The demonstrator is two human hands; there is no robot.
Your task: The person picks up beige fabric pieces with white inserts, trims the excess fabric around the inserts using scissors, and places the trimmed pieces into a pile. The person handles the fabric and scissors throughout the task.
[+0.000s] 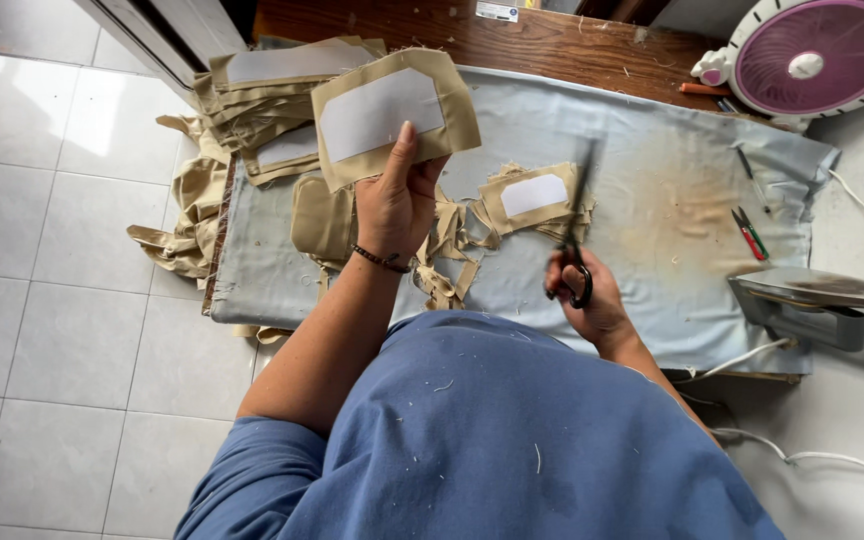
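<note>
My left hand (395, 205) holds up a tan fabric piece (392, 113) with a white panel on its face, thumb across its lower edge. My right hand (584, 293) grips black-handled scissors (577, 225), blades blurred and pointing away over the table. Just left of the blades another tan piece with a white panel (529, 197) lies on a heap of tan offcuts (449, 262). A stack of similar tan pieces (267, 105) sits at the table's far left.
The work surface is a pale blue cloth (672, 200) over a wooden table, scorched brown near the middle. A flat iron (812, 300) with a white cord rests at the right edge. Small red-and-green snips (749, 234) lie nearby. A pink fan (812, 52) stands at the back right.
</note>
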